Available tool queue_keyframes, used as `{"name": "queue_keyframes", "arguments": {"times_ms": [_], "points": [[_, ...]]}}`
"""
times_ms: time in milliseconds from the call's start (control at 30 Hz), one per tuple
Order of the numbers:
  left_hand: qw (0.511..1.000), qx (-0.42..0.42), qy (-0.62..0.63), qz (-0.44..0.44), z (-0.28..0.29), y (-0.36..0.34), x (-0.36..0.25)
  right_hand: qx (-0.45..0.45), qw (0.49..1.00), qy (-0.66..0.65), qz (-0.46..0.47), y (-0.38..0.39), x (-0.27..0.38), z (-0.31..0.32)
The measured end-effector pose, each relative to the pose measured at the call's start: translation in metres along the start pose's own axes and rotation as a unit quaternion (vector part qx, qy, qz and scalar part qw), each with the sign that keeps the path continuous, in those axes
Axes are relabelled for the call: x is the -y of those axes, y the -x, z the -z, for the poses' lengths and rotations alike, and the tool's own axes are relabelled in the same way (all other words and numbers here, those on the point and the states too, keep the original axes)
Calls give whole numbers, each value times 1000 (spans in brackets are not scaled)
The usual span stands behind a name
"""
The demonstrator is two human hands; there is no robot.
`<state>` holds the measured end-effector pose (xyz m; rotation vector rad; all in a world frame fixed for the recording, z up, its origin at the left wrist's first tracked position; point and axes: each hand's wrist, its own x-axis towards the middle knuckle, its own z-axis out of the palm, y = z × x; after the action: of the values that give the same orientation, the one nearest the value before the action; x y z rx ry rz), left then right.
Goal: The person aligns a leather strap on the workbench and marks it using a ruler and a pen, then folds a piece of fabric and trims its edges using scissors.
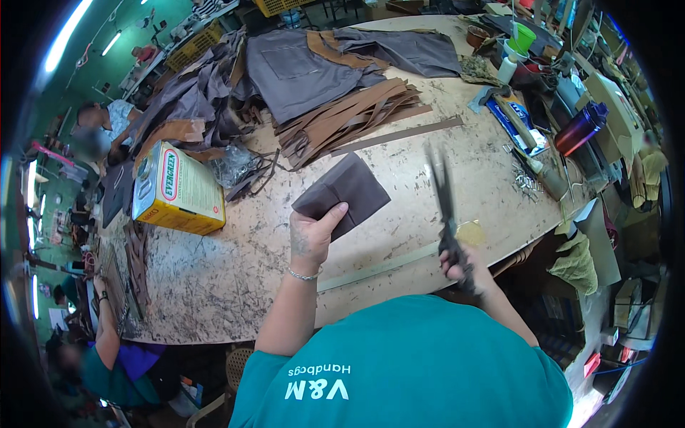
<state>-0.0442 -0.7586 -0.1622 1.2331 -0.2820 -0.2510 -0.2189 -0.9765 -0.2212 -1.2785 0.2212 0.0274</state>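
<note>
My left hand (314, 232) grips a folded dark brown leather piece (349, 189) by its lower left side, thumb on top and the other fingers hidden beneath. It is held up over the middle of the worktable (385, 250). To the right, my right hand (464, 267) is wrapped round the handles of a pair of large dark scissors (444, 200), whose blades point away from me. Both this hand and the scissors are smeared by motion. A gap separates the scissors from the leather.
A yellow and white metal can (182, 189) stands at left. Brown leather strips (349, 118) and dark leather sheets (300, 75) lie at the far side. A purple bottle (581, 128), a green cup (523, 39) and tools crowd the right edge. Another person's arm (107, 314) rests at lower left.
</note>
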Motion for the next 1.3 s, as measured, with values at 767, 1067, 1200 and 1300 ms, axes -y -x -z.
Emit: {"name": "queue_keyframes", "arguments": {"times_ms": [767, 1067, 1200, 1300], "points": [[974, 102, 89, 181, -12, 18, 11, -28, 985, 45, 165, -91, 49, -60], [996, 34, 7, 77, 0, 2, -6, -49, 993, 109, 12, -66, 65, -22], [998, 22, 29, 54, 2, -17, -14, 13, 986, 151, -70, -10, 30, -1], [998, 25, 39, 48, -6, -21, -19, 31, 978, 192, -80, 13, 20, -4]]}}
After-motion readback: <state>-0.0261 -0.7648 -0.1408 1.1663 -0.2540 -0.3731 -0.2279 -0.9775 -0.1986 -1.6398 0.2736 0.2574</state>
